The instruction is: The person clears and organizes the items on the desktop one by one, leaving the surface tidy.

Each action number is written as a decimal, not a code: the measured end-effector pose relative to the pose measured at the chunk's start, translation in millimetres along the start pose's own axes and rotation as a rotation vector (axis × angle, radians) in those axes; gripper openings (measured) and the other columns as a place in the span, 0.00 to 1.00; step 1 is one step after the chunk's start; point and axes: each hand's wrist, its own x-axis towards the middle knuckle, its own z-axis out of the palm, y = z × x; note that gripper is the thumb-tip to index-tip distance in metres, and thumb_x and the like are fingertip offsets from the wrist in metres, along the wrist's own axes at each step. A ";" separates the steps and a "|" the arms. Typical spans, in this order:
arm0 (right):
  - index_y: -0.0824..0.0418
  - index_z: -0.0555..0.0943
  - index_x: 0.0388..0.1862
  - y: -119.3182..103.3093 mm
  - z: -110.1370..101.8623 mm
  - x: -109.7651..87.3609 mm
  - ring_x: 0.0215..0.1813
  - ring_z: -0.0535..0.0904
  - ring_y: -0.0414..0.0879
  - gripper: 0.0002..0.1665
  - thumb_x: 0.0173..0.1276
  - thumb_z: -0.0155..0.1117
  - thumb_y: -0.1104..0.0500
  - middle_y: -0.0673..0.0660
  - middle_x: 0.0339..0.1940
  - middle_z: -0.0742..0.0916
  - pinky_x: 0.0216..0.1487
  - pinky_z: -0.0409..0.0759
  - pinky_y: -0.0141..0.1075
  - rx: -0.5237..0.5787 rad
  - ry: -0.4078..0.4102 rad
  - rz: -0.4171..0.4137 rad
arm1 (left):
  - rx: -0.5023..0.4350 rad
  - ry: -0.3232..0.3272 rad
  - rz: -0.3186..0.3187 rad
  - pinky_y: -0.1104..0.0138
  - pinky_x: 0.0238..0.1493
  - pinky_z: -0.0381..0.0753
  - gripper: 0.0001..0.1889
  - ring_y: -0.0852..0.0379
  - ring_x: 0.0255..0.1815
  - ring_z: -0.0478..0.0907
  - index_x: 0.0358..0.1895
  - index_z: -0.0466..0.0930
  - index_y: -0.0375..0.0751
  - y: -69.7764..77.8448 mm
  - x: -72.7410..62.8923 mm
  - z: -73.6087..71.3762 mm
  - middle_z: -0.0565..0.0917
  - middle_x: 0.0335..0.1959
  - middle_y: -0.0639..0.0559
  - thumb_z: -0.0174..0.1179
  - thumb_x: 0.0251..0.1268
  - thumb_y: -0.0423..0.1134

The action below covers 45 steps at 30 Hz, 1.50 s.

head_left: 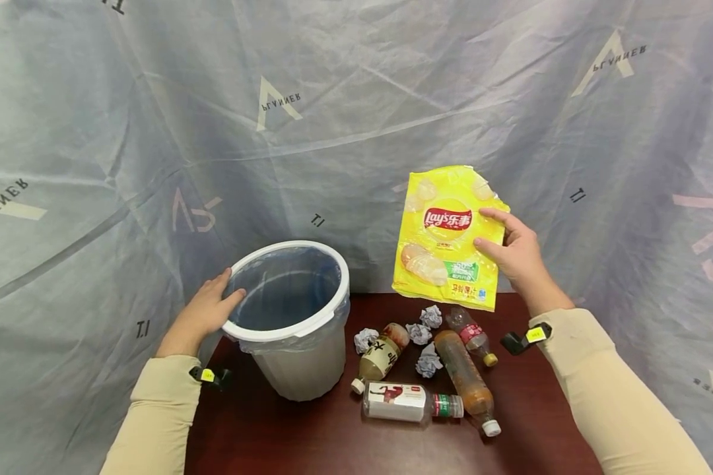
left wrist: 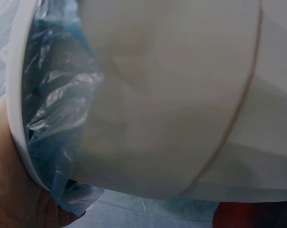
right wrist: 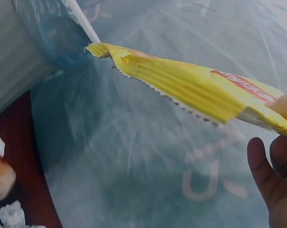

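Observation:
A yellow Lay's chip bag (head_left: 445, 237) is in the air above the table, its printed front facing the head camera. My right hand (head_left: 519, 254) pinches its right edge between thumb and fingers. In the right wrist view the bag (right wrist: 181, 85) appears nearly edge-on, looking flat with a zigzag edge. A white trash can (head_left: 303, 369) with a bluish plastic liner (head_left: 255, 344) stands at the left of the table. My left hand (head_left: 204, 310) holds the can's left rim, the thumb lying over it; its fingertips are partly hidden in the left wrist view.
Several plastic bottles, among them a white-labelled one (head_left: 398, 402) and a long brownish one (head_left: 466, 379), lie right of the can. Crumpled paper balls (head_left: 429, 361) lie among them on the dark red table (head_left: 309, 442). A grey printed sheet (head_left: 356, 145) hangs behind.

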 end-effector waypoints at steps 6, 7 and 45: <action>0.57 0.73 0.73 -1.7 22.6 12.1 0.37 0.87 0.39 0.35 0.68 0.69 0.66 0.54 0.50 0.83 0.36 0.87 0.31 0.053 -0.012 -0.014 | -0.011 -0.001 -0.002 0.30 0.72 0.44 0.44 0.23 0.78 0.38 0.81 0.37 0.32 2.4 -0.6 0.5 0.45 0.79 0.25 0.39 0.79 0.61; 0.57 0.73 0.73 -1.4 26.0 13.6 0.38 0.87 0.40 0.35 0.67 0.69 0.66 0.55 0.50 0.83 0.36 0.87 0.31 0.066 -0.014 -0.015 | -0.012 -0.002 -0.002 0.30 0.72 0.44 0.44 0.23 0.78 0.38 0.81 0.37 0.32 3.0 -0.4 0.8 0.45 0.79 0.25 0.39 0.79 0.61; 0.52 0.65 0.80 -7.2 188.4 22.6 0.53 0.85 0.58 0.42 0.70 0.63 0.70 0.66 0.65 0.79 0.45 0.87 0.37 0.190 -0.014 0.008 | -0.038 0.034 -0.005 0.31 0.73 0.46 0.43 0.25 0.79 0.40 0.82 0.39 0.33 12.4 9.5 12.3 0.47 0.79 0.25 0.40 0.79 0.60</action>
